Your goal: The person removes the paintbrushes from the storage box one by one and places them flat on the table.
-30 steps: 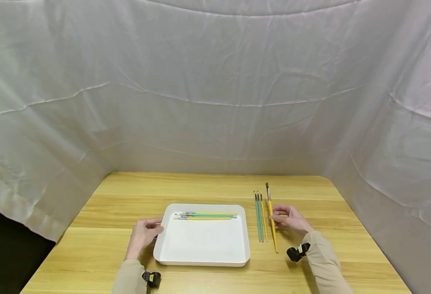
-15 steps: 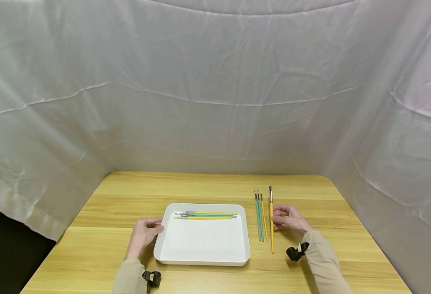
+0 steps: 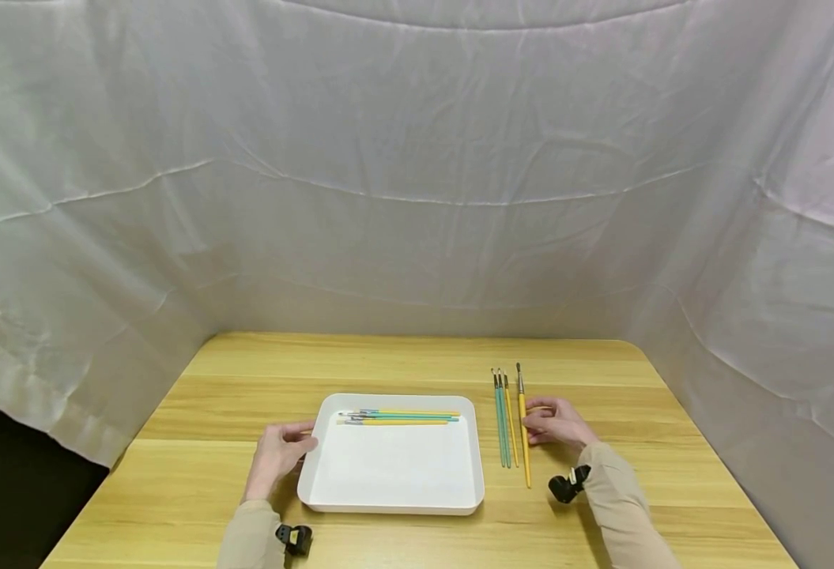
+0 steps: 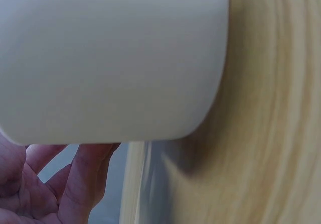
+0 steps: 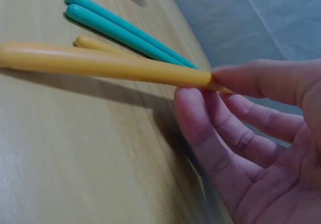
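Observation:
Between thumb and fingertips, my right hand [image 3: 560, 423] pinches a thick yellow paintbrush [image 3: 523, 423], its dark bristles pointing away from me. The right wrist view shows the handle [image 5: 100, 63] raised slightly over the table, with a shadow below. Just left of it lie two teal paintbrushes [image 3: 500, 427] and a thinner yellow paintbrush [image 3: 511, 427], side by side. My left hand [image 3: 276, 457] holds the left edge of a white tray [image 3: 395, 478], thumb at the rim. In the left wrist view the tray wall [image 4: 115, 68] hides some fingertips.
Several yellow and teal paintbrushes [image 3: 398, 417] lie crosswise in the tray's far half. The wooden table [image 3: 360, 363] has grey cloth [image 3: 417, 237] hanging behind it and at both sides. Each wrist carries a small black camera [image 3: 569, 484].
The thick yellow paintbrush has turned from a slant to nearly upright in view, then tilted slightly back, and sits a little further left with my right hand. My left hand and the tray stay put.

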### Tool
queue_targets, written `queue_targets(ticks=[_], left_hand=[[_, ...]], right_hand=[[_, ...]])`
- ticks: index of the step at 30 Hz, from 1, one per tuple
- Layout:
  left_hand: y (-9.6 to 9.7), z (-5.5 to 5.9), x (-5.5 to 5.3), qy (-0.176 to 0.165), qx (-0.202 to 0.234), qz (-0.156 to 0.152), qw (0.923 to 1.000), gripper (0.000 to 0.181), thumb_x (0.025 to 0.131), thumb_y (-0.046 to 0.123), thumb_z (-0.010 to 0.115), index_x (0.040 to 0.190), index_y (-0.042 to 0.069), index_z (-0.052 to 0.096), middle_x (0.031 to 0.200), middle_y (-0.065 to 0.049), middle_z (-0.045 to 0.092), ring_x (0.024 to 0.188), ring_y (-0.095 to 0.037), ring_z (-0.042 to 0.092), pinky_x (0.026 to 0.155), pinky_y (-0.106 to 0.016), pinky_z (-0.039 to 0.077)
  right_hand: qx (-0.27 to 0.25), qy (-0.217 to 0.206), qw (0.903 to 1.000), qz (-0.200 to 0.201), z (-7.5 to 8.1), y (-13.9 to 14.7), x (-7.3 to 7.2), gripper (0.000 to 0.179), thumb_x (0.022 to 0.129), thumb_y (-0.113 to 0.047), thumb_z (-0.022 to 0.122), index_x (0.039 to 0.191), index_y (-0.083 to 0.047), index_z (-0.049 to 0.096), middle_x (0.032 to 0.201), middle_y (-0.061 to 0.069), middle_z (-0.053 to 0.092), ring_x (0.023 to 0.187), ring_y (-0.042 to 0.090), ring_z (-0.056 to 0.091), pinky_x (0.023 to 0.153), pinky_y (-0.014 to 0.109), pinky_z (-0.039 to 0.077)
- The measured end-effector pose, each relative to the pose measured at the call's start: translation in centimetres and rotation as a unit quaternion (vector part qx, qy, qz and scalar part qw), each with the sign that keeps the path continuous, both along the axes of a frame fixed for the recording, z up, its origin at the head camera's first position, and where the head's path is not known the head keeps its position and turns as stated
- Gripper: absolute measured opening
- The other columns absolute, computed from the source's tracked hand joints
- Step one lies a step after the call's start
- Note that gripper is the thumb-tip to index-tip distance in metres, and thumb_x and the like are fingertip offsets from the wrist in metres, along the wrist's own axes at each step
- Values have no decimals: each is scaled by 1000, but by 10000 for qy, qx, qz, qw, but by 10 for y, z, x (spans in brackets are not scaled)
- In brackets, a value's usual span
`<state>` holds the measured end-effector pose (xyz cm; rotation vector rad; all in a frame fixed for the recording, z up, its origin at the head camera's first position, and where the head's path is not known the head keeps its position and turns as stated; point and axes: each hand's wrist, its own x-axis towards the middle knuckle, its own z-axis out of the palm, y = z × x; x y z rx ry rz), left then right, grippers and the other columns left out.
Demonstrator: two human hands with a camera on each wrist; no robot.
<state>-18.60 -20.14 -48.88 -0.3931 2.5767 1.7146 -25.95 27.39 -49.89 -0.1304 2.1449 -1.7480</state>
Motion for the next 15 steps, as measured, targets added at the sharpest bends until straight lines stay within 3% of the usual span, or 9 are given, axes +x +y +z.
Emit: queue_targets(ticks=[15], left_hand=[[0,1,0,2,-96,-32,9999,39,87,1,66,125,-8,66,101,-26,71,78,-23,71,65,-37,63]], right_hand=[[546,133,9971,-520,-4,-12,-9,44,90,4,62,126,23,45,81,10,70,61,11,65,61,26,62]])
